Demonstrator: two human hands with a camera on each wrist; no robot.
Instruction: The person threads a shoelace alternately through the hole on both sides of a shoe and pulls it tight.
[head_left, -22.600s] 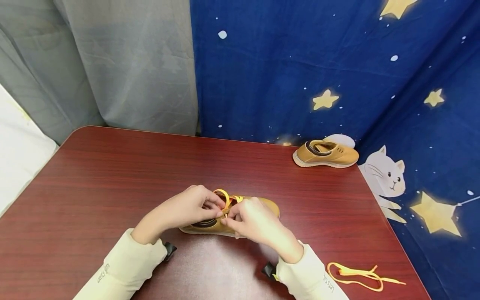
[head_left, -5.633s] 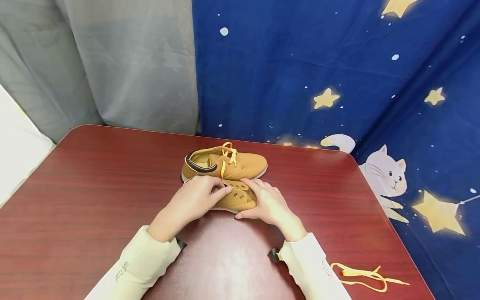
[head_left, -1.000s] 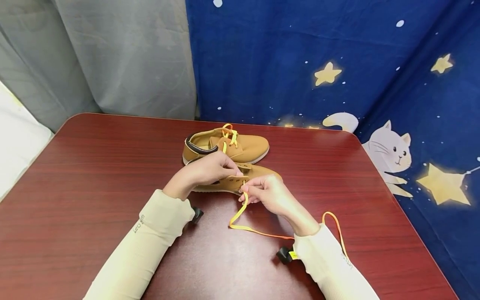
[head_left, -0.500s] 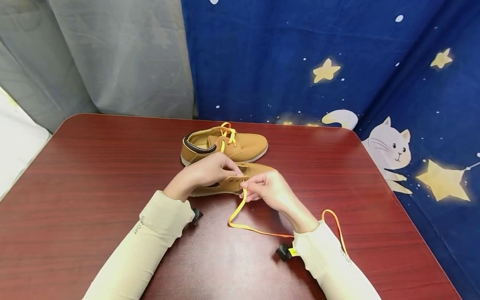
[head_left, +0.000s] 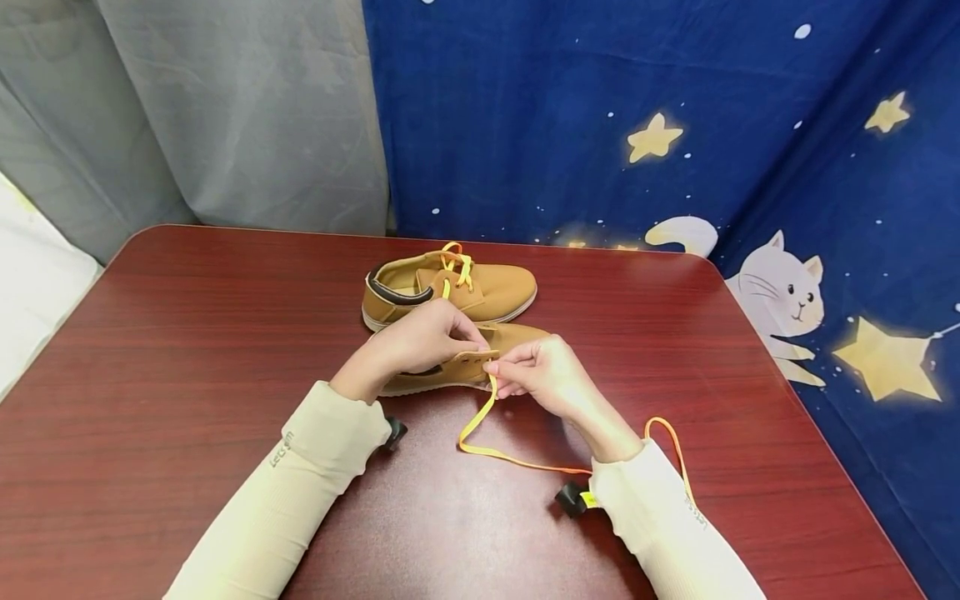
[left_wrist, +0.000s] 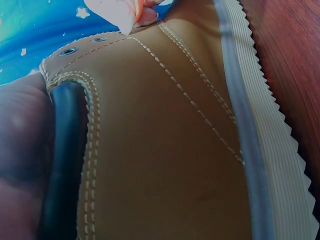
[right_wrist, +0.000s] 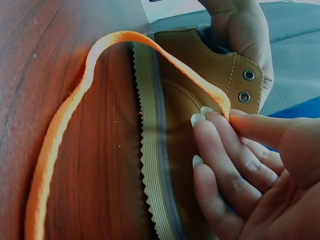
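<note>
A tan shoe (head_left: 435,375) lies side-on in front of me, toe to the right. My right hand (head_left: 551,379) pinches a yellow-orange shoelace (head_left: 480,451) between thumb and fingertips, right at the front eyelets. From there the lace loops down over the table and passes under the right sleeve. My left hand (head_left: 423,337) reaches into the shoe's opening and grips the eyelet flap (right_wrist: 245,85) from its inner side; its fingertips are partly hidden. Two metal eyelets show bare in the right wrist view. Behind stands a second tan shoe (head_left: 498,292), with yellow lace through its eyelets.
Both shoes stand close together on a dark red wooden table (head_left: 225,333). More of the lace (head_left: 667,433) arcs up beyond my right forearm. A grey curtain (head_left: 277,117) and a blue star-patterned curtain (head_left: 517,117) hang behind the table's far edge.
Since the oldest frame, the laced shoe has moved back and the other shoe has come forward from the far right corner. The loose lace was picked up. Over the last second both hands barely shift.
</note>
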